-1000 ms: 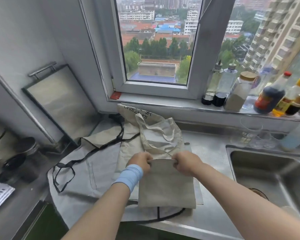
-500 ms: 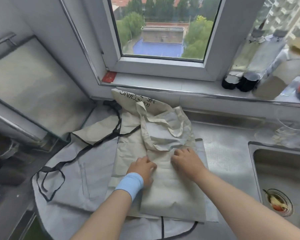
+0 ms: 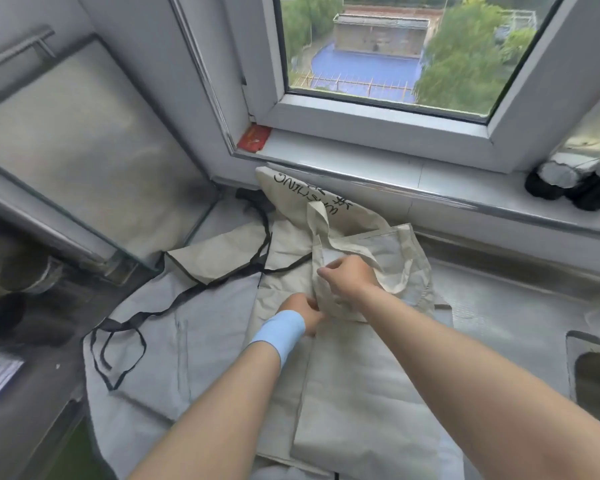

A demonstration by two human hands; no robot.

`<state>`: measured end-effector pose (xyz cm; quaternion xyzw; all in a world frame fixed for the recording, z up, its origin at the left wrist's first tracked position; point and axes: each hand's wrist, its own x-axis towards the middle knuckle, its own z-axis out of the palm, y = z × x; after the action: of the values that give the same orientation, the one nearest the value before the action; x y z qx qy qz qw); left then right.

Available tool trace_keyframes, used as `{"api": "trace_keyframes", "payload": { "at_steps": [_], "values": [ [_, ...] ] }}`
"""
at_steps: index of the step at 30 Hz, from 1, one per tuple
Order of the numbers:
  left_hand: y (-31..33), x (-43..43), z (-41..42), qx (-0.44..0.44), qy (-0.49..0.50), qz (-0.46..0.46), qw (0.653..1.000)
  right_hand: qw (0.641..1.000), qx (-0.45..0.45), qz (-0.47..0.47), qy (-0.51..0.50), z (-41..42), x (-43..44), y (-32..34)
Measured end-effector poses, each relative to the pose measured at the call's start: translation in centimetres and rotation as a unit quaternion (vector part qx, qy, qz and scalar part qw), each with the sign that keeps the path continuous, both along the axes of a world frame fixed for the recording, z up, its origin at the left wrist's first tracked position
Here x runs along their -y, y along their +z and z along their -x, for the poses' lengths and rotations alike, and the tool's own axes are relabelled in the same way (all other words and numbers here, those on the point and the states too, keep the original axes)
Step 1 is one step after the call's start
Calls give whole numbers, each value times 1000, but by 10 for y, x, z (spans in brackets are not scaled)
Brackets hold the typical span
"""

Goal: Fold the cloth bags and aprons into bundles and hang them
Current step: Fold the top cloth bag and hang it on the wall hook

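Now the cloth bag [image 3: 361, 393] lies on the grey apron [image 3: 146, 358], long way from 6 to 12 o'clock. The right hand [image 3: 350, 277] grabs its floppy top at 12 o'clock. The left hand [image 3: 300, 311] pinches the fold just below, at 7 o'clock from the right hand.

Arms extended, left hand [image 3: 302, 311] and right hand [image 3: 352, 278] close together, fingers [image 3: 323, 272] pinching the cloth bag [image 3: 361, 396].

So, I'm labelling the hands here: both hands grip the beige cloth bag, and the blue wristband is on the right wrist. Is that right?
No. The blue wristband is on the left wrist, as the head view shows. Both the left hand and the right hand do grip the beige cloth bag.
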<state>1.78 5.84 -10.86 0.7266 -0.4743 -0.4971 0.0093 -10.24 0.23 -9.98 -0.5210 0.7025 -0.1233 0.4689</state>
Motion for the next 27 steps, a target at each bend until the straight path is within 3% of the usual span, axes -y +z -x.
{"api": "trace_keyframes", "payload": {
  "at_steps": [4,8,10,12,15,18,20,23,27],
  "values": [
    [-10,0,-4,-5,11,3,1000,992,58,63,-88,1,14,-5],
    [-11,-5,-15,-5,-3,-40,999,982,45,109,-149,18,27,-1],
    [-1,-7,-21,17,-36,-65,997,987,58,94,-114,21,25,-3],
    [11,-7,-25,108,-135,-85,981,991,74,91,-71,22,15,-2],
    [17,-9,-25,208,-152,-22,966,988,0,156,-8,35,-4,3],
    [18,-6,-11,186,-68,142,970,974,-99,202,-11,60,-25,4],
    [16,-5,6,150,-147,190,959,964,-152,218,-5,83,-35,2],
    [3,-9,27,148,-313,148,926,951,-181,241,65,114,-49,-10],
    [-9,-9,22,217,-329,138,908,905,-267,206,261,131,-57,-33]
  ]
}}
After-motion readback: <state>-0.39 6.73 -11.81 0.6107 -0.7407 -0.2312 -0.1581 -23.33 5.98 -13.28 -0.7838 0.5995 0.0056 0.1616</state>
